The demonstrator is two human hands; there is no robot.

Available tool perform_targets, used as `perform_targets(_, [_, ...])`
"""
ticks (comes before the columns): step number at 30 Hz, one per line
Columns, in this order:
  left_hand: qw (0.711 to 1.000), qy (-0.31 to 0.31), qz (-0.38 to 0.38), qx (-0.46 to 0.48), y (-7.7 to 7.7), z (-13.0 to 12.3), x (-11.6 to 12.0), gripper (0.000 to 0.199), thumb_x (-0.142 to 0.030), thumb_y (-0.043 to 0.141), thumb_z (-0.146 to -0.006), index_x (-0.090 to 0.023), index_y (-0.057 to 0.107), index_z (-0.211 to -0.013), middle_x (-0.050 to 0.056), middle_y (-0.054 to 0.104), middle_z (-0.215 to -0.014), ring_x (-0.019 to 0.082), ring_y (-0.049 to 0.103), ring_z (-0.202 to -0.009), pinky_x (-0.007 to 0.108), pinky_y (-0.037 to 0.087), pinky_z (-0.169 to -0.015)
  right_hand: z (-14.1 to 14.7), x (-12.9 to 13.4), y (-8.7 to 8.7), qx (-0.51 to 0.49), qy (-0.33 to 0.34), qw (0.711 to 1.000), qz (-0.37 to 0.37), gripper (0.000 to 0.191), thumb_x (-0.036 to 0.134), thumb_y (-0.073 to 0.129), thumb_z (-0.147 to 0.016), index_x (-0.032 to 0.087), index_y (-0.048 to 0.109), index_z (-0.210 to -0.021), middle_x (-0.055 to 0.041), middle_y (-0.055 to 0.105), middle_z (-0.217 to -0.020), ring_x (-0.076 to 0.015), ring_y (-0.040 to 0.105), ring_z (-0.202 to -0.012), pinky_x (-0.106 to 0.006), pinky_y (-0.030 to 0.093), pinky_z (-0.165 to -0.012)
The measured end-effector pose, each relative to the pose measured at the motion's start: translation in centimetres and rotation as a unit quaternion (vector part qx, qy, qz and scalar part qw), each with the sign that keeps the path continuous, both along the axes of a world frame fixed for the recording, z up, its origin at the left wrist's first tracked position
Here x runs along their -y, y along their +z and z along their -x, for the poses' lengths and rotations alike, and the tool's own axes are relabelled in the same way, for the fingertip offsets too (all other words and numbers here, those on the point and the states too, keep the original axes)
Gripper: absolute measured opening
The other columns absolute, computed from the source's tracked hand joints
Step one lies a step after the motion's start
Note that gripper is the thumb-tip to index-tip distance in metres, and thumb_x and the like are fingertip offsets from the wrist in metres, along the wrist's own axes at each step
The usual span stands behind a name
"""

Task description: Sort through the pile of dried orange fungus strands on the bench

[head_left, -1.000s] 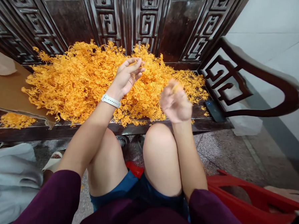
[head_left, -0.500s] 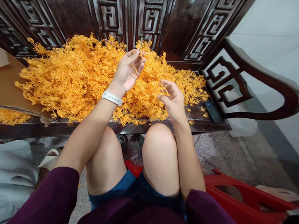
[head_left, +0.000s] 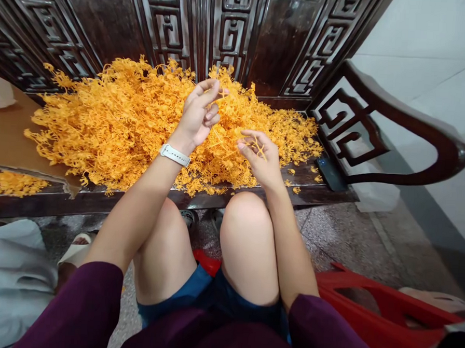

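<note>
- Left hand (head_left: 200,112) half-curled, thumb and forefinger nearly together, an orange sprig (head_left: 223,92) at the tips, over the heap (head_left: 141,122) on the bench (head_left: 306,180).
- Right hand (head_left: 265,162), to its right and nearer, loosely cupped, fingertips pinching a spidery orange piece (head_left: 260,148).
- That piece's long axis slants left to right, prongs pointing near-right.
- Since half a second ago: left fingers curl tighter, right hand's slipped left!
</note>
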State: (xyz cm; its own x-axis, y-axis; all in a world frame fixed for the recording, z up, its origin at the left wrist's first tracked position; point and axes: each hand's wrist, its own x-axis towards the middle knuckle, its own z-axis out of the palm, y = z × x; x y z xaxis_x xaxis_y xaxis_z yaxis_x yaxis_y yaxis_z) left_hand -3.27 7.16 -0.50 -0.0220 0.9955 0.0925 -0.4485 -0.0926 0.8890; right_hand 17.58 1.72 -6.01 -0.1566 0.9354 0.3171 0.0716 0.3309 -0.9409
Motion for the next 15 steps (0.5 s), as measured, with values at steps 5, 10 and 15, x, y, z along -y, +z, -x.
perform_targets(5, [0.993,0.009,-0.059,-0.105,0.1,-0.4,0.5,0.032,-0.059,0.078,-0.092,-0.030,0.067,-0.098,-0.001,0.076,-0.099,0.013,0.066,-0.091,0.030,0.051,-0.070,0.2,0.4,0.9,-0.124,-0.048,0.991,-0.007,0.025,0.046,0.085,-0.086,0.029,0.070,-0.097,-0.0003,0.075,-0.100,-0.0149,0.066,-0.083,-0.033,0.058,-0.082])
perform_targets(10, [0.945,0.045,-0.190,-0.262,0.1,-1.7,1.3,0.024,-0.044,0.086,-0.084,-0.024,0.073,-0.087,0.005,0.071,-0.097,0.021,0.063,-0.105,0.038,0.050,-0.093,0.0,1.2,2.2,-0.197,-0.038,0.980,0.005,0.034,0.041,0.088,-0.077,0.032,0.065,-0.100,-0.0018,0.076,-0.115,-0.0198,0.071,-0.106,-0.036,0.060,-0.091])
perform_targets(15, [0.894,-0.025,-0.241,-0.376,0.6,-2.5,2.9,0.041,-0.059,0.084,-0.083,-0.022,0.073,-0.068,0.005,0.061,-0.088,0.022,0.060,-0.093,0.043,0.046,-0.099,-0.5,1.7,3.1,-0.233,-0.003,0.971,0.045,0.029,0.040,0.079,-0.080,0.031,0.065,-0.105,-0.0026,0.076,-0.110,-0.0215,0.072,-0.104,-0.038,0.062,-0.088])
